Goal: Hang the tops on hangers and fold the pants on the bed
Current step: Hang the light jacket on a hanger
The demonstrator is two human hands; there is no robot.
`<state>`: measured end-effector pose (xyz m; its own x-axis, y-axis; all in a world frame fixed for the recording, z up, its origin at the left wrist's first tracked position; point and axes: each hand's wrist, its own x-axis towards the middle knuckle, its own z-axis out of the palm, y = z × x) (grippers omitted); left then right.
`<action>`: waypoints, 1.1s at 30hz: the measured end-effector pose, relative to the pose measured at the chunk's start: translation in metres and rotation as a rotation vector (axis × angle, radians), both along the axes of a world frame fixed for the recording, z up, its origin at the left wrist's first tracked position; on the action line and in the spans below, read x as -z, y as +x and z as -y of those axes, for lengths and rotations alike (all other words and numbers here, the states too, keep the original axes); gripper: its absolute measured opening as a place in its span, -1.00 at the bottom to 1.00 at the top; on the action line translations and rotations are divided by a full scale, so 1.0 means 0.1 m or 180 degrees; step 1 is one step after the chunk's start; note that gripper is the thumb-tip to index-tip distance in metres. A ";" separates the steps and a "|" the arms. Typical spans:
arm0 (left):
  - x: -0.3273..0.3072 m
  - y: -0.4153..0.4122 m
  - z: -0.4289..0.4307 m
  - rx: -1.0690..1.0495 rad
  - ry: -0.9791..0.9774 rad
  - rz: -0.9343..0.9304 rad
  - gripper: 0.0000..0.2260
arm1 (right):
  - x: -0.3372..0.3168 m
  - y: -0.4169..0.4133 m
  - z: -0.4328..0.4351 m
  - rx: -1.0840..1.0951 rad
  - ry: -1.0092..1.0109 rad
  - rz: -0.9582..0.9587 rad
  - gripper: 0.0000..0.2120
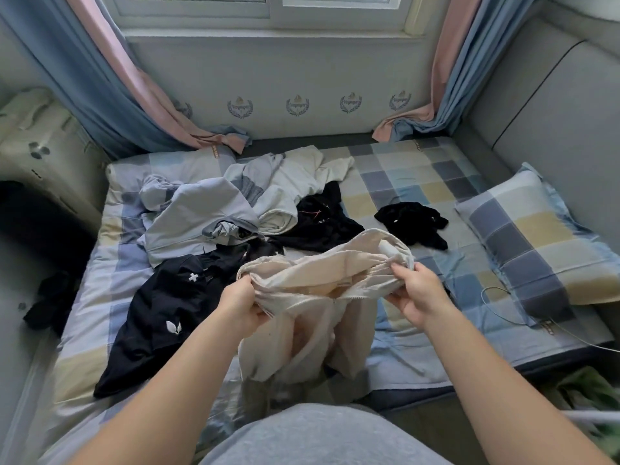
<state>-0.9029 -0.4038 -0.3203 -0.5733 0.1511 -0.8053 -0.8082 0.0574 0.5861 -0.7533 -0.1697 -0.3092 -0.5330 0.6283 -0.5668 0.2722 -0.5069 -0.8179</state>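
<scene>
Over the bed (pixel 419 182), left hand (pixel 240 308) and right hand (pixel 417 297) grip one cream garment (pixel 318 283).

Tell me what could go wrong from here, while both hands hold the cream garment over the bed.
The left hand and right hand grip the cream garment bunched up, so it may fold crooked. Its lower part hangs loose by the near edge of the bed and might slip to the floor. Laid down, it could land on the black garment with white logos close beside it.
</scene>
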 end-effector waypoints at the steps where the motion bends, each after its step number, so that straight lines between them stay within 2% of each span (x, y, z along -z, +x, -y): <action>1: 0.04 0.04 -0.04 -0.0095 0.0107 0.0138 -0.77 | 0.02 0.08 -0.01 0.0213 -0.0307 -0.0121 -0.84; 3: 0.10 0.12 -0.14 -0.0060 0.0239 0.0374 -0.64 | 0.03 0.26 0.01 0.0623 -0.0756 -0.0133 -0.81; 5: 0.15 0.20 -0.27 0.0254 0.0355 0.0523 -0.48 | 0.07 0.46 0.01 0.0943 -0.1043 -0.0081 -0.75; 7: 0.13 0.33 -0.41 0.0868 0.0374 0.0719 -0.34 | 0.11 0.68 0.01 0.1087 -0.1157 -0.0039 -0.70; 9: 0.05 0.53 -0.54 0.1627 0.0416 0.0740 -0.36 | 0.14 0.93 -0.01 0.1195 -0.1205 -0.0009 -0.65; 11: 0.02 0.71 -0.66 0.2634 0.0342 0.0428 -0.42 | 0.18 1.22 -0.01 0.1303 -0.1202 0.0053 -0.66; 13: 0.12 0.88 -0.80 0.4057 -0.0217 -0.0317 -0.37 | 0.25 1.55 -0.02 0.1476 -0.1214 0.0115 -0.70; 15: 0.18 1.13 -0.94 0.5154 -0.0969 -0.1139 -0.64 | 0.30 1.91 0.02 0.1647 -0.1329 0.0165 -0.67; 17: 0.30 1.43 -1.08 0.5593 -0.1402 -0.1620 -0.73 | 0.31 2.28 0.13 0.1764 -0.1434 0.0214 -0.65; 20: 0.45 1.96 -1.31 0.5847 -0.1556 -0.2056 -0.73 | 0.31 2.88 0.34 0.1882 -0.1522 0.0060 -0.64; 25: 0.49 2.97 -1.56 0.5328 -0.1033 -0.2198 -0.70 | 0.35 4.08 0.77 0.2254 -0.1405 0.0090 -0.64; 28: 0.45 3.74 -1.64 0.5262 -0.0773 -0.1779 -0.67 | 0.38 4.87 1.07 0.2460 -0.1225 0.0142 -0.38; 30: 0.40 4.31 -1.64 0.5262 -0.0552 -0.1557 -0.65 | 0.40 5.38 1.31 0.2542 -0.1077 0.0249 -0.31; 33: 0.34 5.16 -1.62 0.5508 -0.0221 -0.1135 -0.65 | 0.37 6.09 1.68 0.2392 -0.0676 0.0935 -0.12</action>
<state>-0.3866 -0.2420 -0.3546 0.0586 0.6924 -0.7191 0.3543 0.6590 0.6634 -0.1446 -0.3372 -0.3460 0.1736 0.6215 -0.7639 -0.0129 -0.7742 -0.6328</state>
